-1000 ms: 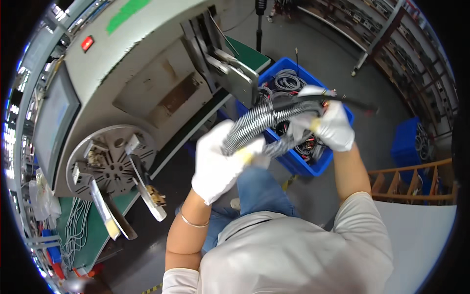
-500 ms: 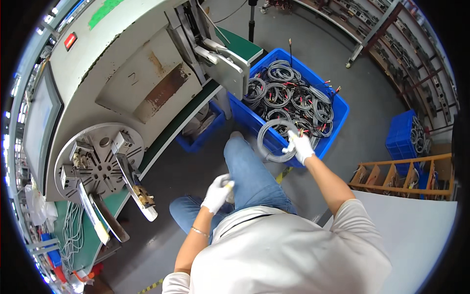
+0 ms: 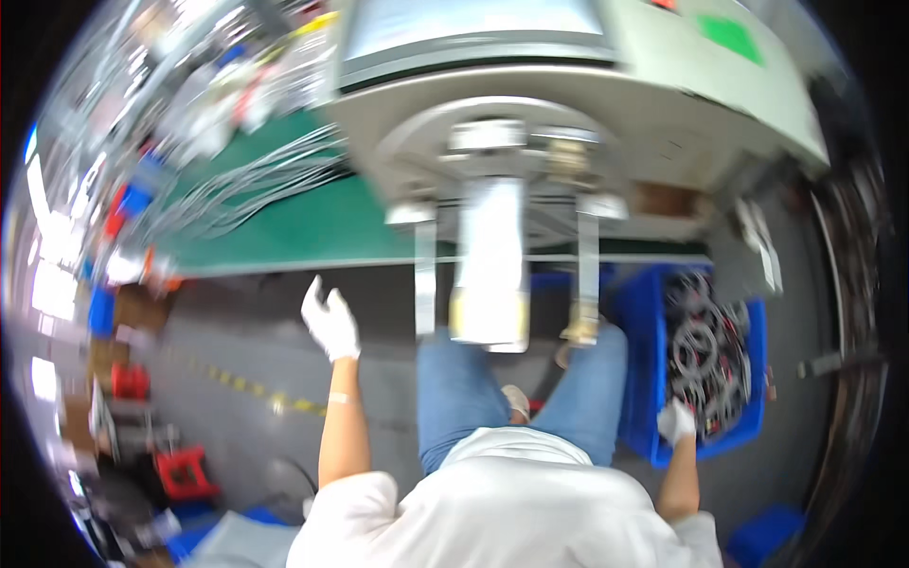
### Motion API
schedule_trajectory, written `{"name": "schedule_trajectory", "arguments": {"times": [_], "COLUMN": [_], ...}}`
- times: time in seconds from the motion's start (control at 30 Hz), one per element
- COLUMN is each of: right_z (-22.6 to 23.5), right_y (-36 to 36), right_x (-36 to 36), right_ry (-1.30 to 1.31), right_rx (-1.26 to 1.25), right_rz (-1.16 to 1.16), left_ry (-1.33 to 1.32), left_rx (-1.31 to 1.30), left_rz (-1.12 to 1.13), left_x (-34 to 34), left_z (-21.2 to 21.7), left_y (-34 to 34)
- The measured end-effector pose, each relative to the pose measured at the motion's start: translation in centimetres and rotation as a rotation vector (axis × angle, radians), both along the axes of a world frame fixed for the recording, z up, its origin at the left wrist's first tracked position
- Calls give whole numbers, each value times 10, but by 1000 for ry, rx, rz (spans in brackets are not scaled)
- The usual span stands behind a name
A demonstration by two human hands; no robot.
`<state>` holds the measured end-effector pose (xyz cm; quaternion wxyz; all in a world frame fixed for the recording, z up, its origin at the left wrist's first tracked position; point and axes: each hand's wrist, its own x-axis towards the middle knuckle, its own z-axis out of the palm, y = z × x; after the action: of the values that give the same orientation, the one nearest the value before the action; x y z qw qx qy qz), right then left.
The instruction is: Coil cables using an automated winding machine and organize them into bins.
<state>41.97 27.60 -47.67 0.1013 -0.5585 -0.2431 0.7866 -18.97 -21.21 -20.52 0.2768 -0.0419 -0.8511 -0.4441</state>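
My left hand [image 3: 331, 322] wears a white glove. It is held out in front of the green workbench, fingers apart, with nothing in it. My right hand [image 3: 676, 422], also gloved, is by the near rim of a blue bin [image 3: 642, 379]. Its fingers are blurred, so their grip does not show. Coiled grey cables [image 3: 699, 348] fill that bin. Ahead of me is a machine with a round slotted disc [image 3: 398, 142]; several metal arms stick out from it toward my knees. To its left, a bundle of loose grey cables [image 3: 251, 185] lies on the green bench [image 3: 312, 227].
The machine's screen [image 3: 473, 24] is at the top. Clear plastic bags [image 3: 222, 104] lie at the back left of the bench. Lower left, a red object [image 3: 185, 473] stands on the floor near a yellow-black stripe [image 3: 241, 383]. A grey metal plate [image 3: 743, 256] juts out right of the machine.
The view has swung left, bringing the disc and bench ahead of me. My left hand has reached out toward the bench. The coil no longer shows raised in my right hand, now at the bin rim.
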Motion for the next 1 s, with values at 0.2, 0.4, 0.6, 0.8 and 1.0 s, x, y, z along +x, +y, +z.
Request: {"name": "schedule_trajectory", "arguments": {"times": [0.2,0.4,0.6,0.8,1.0], "right_z": [34,82,116,134,131], "right_y": [-61,-72,-65,-67,-70], "right_x": [-8,-9,-1,-5,-13], "right_ry": [-505,-630,-588,-628,-622], "right_rx": [18,101,280,324,321], "right_rz": [264,306,425,478,529], "left_ry": [117,78,231,51,-40], "left_rx": [-449,-886,-866,-1177,-631], "left_rz": [105,165,-86,-231,-82], "left_x": [-101,-197,-253,-262,-253], "left_z": [50,61,77,109,165], "left_y": [-29,-7,36,39,15]}}
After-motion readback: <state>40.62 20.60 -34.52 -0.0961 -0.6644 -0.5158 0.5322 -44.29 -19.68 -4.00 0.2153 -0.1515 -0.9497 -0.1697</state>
